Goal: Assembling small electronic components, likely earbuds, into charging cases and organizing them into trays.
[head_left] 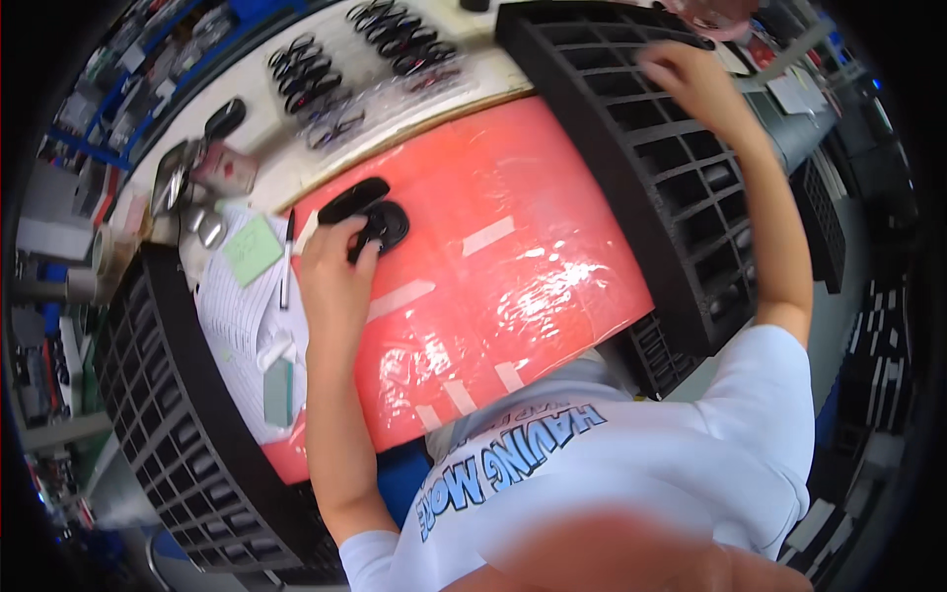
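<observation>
A black divided tray [170, 296] stood along the left side of the red mat [444, 178]. Between that tray and the mat's far left part lay white papers [235, 321], with a green note [254, 249] on them, a green block [279, 392] nearer the mat's near edge, and a pen [286, 261] close by the mat. The left hand [333, 261] reached over the mat's far left part, thumb and fingers bent and grasping a round black piece [391, 225]; a longer black piece [353, 200] lay right by it on the mat, and whether the two were joined could not be told. Beyond the mat's far edge sat rows of dark looped items [404, 39]. Pale tape strips [488, 237] were stuck on the mat. A second black compartment tray [631, 187] ran along the mat's right side. Above its far part, beyond the mat's far right corner, was the right hand [686, 84], fingers curled; whether they gripped anything could not be told.
</observation>
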Demonstrator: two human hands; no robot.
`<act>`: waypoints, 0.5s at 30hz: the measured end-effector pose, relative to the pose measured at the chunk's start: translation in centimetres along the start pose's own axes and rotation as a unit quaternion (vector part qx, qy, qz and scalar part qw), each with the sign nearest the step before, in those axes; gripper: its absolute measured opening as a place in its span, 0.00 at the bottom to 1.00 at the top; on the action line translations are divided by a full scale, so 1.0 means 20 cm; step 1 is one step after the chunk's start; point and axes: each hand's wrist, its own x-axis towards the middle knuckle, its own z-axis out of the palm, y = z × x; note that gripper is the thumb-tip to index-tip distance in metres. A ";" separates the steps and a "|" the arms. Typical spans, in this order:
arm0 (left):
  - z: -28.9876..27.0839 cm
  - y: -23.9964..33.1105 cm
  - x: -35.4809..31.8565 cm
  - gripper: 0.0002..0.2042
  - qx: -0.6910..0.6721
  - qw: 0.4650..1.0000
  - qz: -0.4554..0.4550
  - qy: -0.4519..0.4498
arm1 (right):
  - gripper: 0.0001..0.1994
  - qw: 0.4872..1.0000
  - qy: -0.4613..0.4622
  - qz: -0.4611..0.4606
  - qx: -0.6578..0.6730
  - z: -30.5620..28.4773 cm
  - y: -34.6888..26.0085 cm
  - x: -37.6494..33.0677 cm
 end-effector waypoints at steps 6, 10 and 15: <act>0.07 -0.03 -0.01 0.23 0.076 0.989 0.095 -0.079 | 0.11 0.969 -0.182 0.150 -0.076 -0.02 0.30 -0.67; 0.05 -0.04 -0.02 0.23 0.028 0.994 0.090 -0.061 | 0.22 0.966 -0.165 0.187 -0.061 -0.05 0.26 -0.72; 0.03 0.00 -0.01 0.24 -0.044 0.996 0.024 -0.067 | 0.28 0.973 -0.152 0.158 -0.072 -0.06 0.17 -0.68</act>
